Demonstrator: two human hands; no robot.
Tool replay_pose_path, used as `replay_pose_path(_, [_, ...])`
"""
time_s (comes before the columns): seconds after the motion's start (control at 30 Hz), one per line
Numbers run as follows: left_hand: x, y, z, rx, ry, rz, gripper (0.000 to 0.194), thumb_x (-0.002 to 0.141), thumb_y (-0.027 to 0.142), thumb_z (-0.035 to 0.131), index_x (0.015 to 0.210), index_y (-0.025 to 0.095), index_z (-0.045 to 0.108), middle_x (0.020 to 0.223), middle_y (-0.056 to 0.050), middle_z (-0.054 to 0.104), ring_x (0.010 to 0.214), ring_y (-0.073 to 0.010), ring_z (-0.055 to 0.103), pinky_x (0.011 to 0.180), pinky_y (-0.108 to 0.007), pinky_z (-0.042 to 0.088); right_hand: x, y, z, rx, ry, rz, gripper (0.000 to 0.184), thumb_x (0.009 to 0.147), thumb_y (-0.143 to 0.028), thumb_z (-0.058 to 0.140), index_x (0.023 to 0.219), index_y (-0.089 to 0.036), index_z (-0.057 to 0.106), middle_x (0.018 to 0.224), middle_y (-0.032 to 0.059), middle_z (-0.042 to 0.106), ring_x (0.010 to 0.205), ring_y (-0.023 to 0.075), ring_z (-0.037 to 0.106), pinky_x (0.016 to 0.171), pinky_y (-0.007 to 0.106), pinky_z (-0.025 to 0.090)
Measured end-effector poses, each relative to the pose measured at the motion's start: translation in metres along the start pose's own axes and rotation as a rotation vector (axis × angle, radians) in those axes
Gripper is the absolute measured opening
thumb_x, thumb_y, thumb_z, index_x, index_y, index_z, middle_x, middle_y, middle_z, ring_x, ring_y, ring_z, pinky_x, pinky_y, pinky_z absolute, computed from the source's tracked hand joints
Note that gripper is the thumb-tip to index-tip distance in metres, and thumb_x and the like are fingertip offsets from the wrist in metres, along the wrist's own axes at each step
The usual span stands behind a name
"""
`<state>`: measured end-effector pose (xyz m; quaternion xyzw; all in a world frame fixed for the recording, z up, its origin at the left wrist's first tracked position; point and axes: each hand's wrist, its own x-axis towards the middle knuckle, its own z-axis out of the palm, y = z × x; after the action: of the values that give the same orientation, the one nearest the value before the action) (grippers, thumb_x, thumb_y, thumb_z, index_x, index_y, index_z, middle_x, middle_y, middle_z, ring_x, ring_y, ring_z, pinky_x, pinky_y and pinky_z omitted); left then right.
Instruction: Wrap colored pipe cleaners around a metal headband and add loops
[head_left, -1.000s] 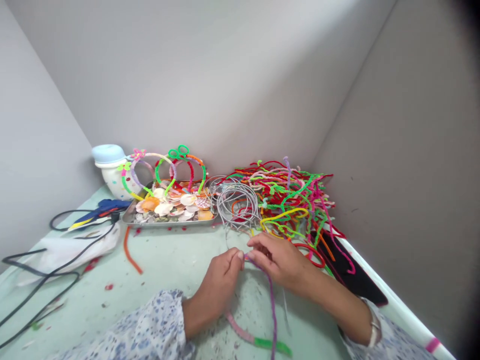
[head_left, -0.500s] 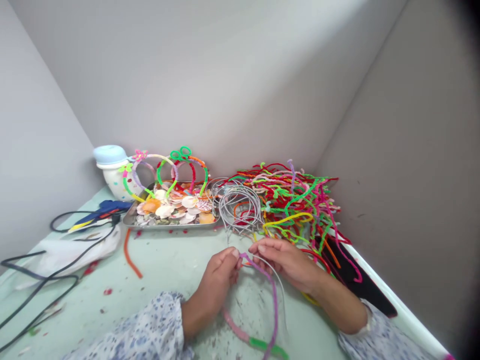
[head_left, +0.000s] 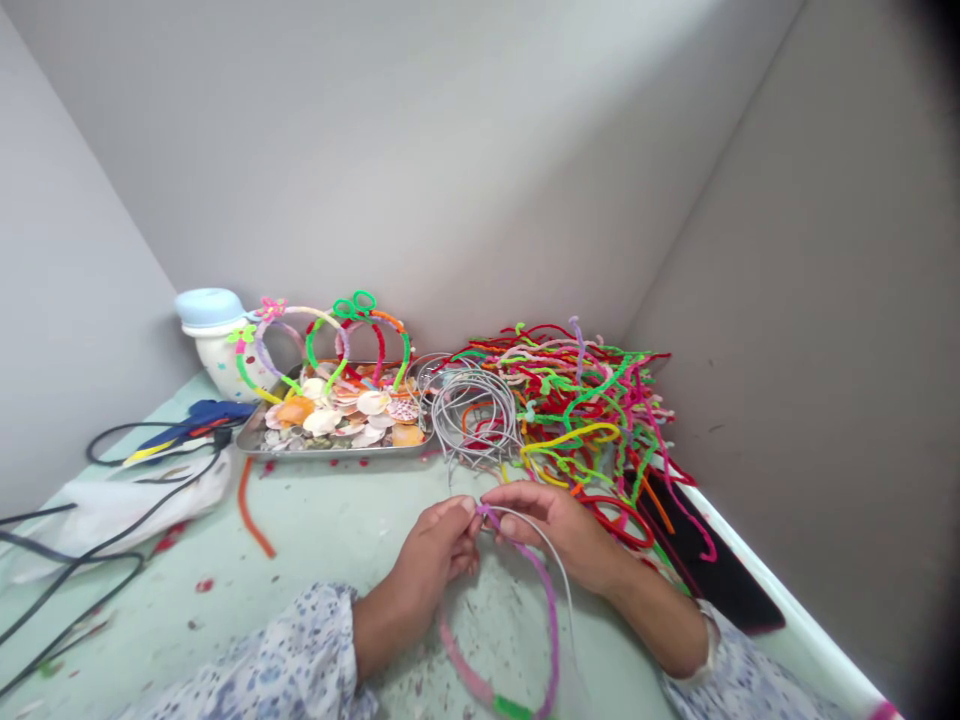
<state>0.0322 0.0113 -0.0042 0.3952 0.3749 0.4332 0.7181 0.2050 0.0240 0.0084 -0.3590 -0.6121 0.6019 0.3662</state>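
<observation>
The person's left hand [head_left: 439, 548] and right hand [head_left: 544, 530] are close together above the table [head_left: 315, 530], both pinching one end of a wire headband [head_left: 551, 620]. Its purple, pink and green wrapped loop drops below them, and a heap of pipe cleaners [head_left: 585, 410] lies just beyond the right hand.
</observation>
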Motion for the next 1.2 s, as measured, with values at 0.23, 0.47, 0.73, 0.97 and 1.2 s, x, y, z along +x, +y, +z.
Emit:
replay_pose_path(0.23, [-0.0006,-0.0001,0.0023,0.046,0.013,-0.023,0.036,0.076,0.047,0.058,0.061,0.018,0.043,0.049,0.009,0.029,0.045,-0.0064,0.028,0.048,-0.020,0.030,-0.0015,0.0001,0.0111,-0.324,0.151,-0.178,0.016,0.082,-0.029,0.064,0.092,-0.018,0.070,0.086,0.0047,0.070,0.081,0.0177,0.065,0.075,0.031,0.051])
replay_pose_path(0.47, [-0.0042,-0.0035,0.0008,0.197,-0.037,0.076,0.033,0.085,0.044,0.049,0.065,0.017,0.045,0.049,0.008,0.030,0.044,-0.0069,0.029,0.046,-0.020,0.026,-0.0059,0.0052,0.0090,-0.577,0.209,-0.310,0.013,0.085,-0.024,0.059,0.090,-0.018,0.070,0.078,0.0040,0.067,0.072,0.0155,0.061,0.069,0.027,0.048])
replay_pose_path(0.73, [-0.0042,-0.0048,-0.0008,0.382,0.024,0.178,0.021,0.084,0.039,0.053,0.084,0.018,0.052,0.057,0.007,0.042,0.050,-0.0088,0.039,0.048,-0.020,0.033,-0.0074,0.0049,0.0104,-0.657,0.237,-0.323,0.013,0.087,-0.025,0.058,0.089,-0.019,0.069,0.076,0.0031,0.065,0.070,0.0154,0.058,0.067,0.027,0.046])
replay_pose_path(0.97, [-0.0029,-0.0085,-0.0038,0.438,0.051,0.209,0.021,0.086,0.038,0.050,0.079,0.018,0.051,0.056,0.007,0.042,0.050,-0.0094,0.039,0.048,-0.020,0.031,-0.0084,0.0052,0.0094,-0.728,0.199,-0.368,0.014,0.085,-0.016,0.054,0.091,-0.019,0.066,0.079,0.0032,0.063,0.071,0.0159,0.057,0.067,0.027,0.045])
replay_pose_path(1.2, [-0.0020,-0.0081,-0.0047,0.432,0.046,0.188,0.023,0.085,0.039,0.051,0.076,0.018,0.051,0.052,0.007,0.041,0.047,-0.0091,0.037,0.047,-0.020,0.030,-0.0095,0.0073,0.0071,-0.810,0.174,-0.404,0.016,0.085,-0.013,0.051,0.092,-0.019,0.064,0.079,0.0030,0.060,0.072,0.0159,0.056,0.066,0.027,0.043])
